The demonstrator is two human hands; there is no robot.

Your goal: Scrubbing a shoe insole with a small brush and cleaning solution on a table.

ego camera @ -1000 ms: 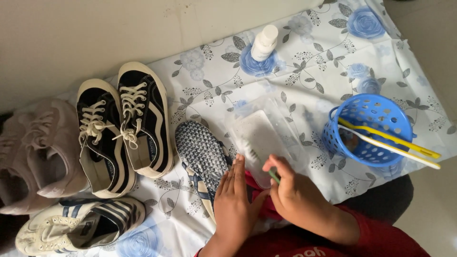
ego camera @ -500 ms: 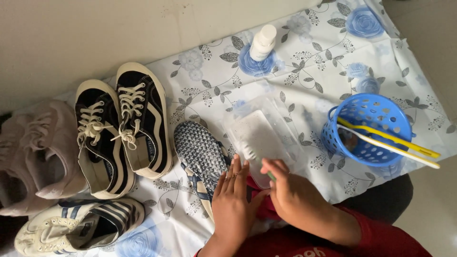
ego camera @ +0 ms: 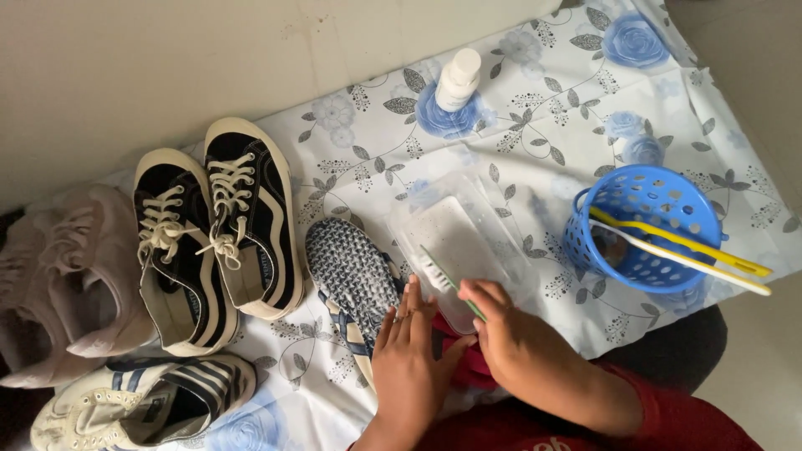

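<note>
- A plain off-white wall fills the upper left, evenly lit, with a few faint marks.
- A white cloth printed with blue roses and grey leaves covers the floor.
- A strip of pale bare floor shows at the right edge.

Cloth: white w/ blue roses, grey leaves. Sneaker pair: black canvas, cream laces & soles. Knit shoe: navy/white woven pattern. Striped sneaker: cream w/ navy stripes. Far-left shoes: pale pink. Basket: blue, perforated; brushes in it yellow & white. Toothbrush: green handle, white bristles. Bottle: white. Tray: clear. Sleeve: red.
</note>
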